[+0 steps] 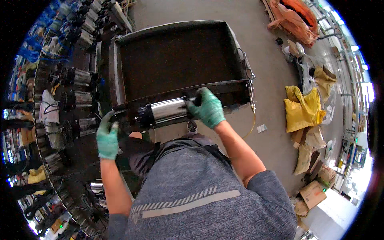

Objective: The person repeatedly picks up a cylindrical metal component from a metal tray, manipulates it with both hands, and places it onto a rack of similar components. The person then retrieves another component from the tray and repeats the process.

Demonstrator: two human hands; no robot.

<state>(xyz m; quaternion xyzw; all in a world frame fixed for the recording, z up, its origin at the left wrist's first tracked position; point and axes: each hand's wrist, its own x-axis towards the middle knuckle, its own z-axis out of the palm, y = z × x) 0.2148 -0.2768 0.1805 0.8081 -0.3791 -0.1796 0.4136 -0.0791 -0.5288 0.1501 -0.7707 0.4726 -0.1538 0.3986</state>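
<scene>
A shiny metal cylinder (pixel 168 109) with black ends, motor-like in shape, lies sideways in front of me at the near edge of a large dark-bottomed metal tank (pixel 180 25). My right hand (pixel 207 108), in a green glove, is closed around the cylinder's right end. To the left of its other end is my left hand (pixel 107 138), gloved the same way. Its fingers are curled near a dark part beside the bench, and what they hold is hard to make out.
More metal cylinders (pixel 82 76) stand in rows on a dark bench at the left. A hose with metal fittings (pixel 252 94) hangs at the tank's right corner. Yellow sacks (pixel 302 110), a cardboard box (pixel 313 195) and an orange sack (pixel 294 20) lie along the right.
</scene>
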